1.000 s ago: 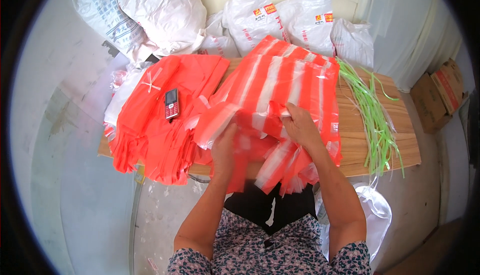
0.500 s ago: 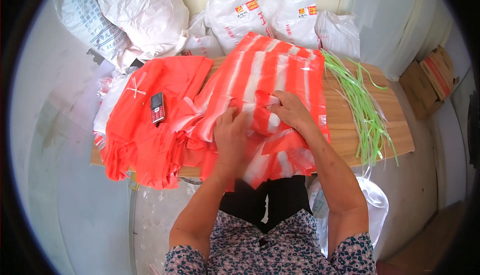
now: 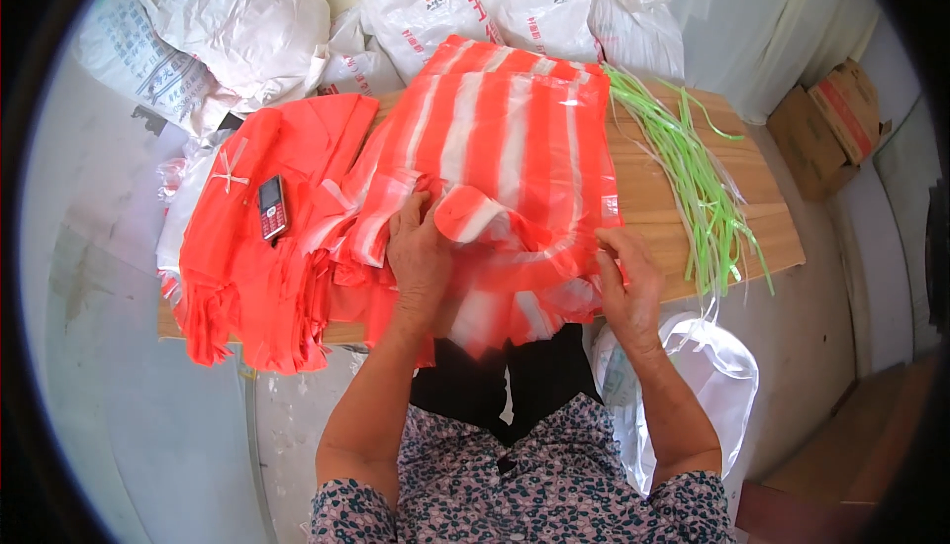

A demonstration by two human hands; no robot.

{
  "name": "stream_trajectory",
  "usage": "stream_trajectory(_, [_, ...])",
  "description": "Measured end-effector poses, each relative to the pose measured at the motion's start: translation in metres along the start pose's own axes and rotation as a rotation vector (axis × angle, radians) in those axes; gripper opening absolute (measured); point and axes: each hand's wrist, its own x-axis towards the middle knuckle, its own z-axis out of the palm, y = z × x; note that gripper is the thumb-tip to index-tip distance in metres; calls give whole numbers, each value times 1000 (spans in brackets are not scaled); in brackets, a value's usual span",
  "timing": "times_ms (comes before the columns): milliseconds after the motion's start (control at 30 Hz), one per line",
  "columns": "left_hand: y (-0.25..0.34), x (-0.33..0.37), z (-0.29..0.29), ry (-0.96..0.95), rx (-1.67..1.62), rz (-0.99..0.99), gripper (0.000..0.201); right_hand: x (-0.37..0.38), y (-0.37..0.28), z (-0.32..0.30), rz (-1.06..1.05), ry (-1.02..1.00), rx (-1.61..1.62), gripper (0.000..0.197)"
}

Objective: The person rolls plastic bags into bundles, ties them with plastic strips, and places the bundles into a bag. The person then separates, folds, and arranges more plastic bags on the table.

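A stack of red-and-white striped plastic bags point(image 3: 515, 118) lies across the middle of the table. At its near left side, my left hand point(image 3: 420, 259) has its fingers closed on the film, beside a turned-up fold. My right hand point(image 3: 635, 292) is at the near right edge, thumb and bent fingers closing on the bag's edge. Between the hands the top bag's near part is rumpled and partly blurred. To the left lies a pile of folded red bags point(image 3: 267, 287), with a small red and black mobile phone point(image 3: 273, 208) and a white tie point(image 3: 231, 170) on it.
Green and clear plastic strips point(image 3: 698, 188) lie on the right of the wooden table point(image 3: 760, 209). Full white sacks point(image 3: 426, 14) line the wall behind. Cardboard boxes point(image 3: 826, 128) stand at the far right. A white plastic bag point(image 3: 712, 371) hangs by the front edge, right of my lap.
My right hand has moved from the middle of the striped bag right and nearer, to its edge. The left hand stays by the fold, which is now turned up more. The whole view has shifted slightly.
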Motion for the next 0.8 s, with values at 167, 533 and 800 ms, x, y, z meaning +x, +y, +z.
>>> stream_trajectory(167, [-4, -2, 3, 20, -7, 8, 30, -34, 1, 8, 69, -16, 9, 19])
stream_trajectory(533, [-1, -8, 3, -8, 43, -15, 34, -30, -10, -2, 12, -17, -141, 36])
stream_trajectory(800, [1, -8, 2, -33, 64, -23, 34, 13, -9, 19, -342, -147, -170, 60])
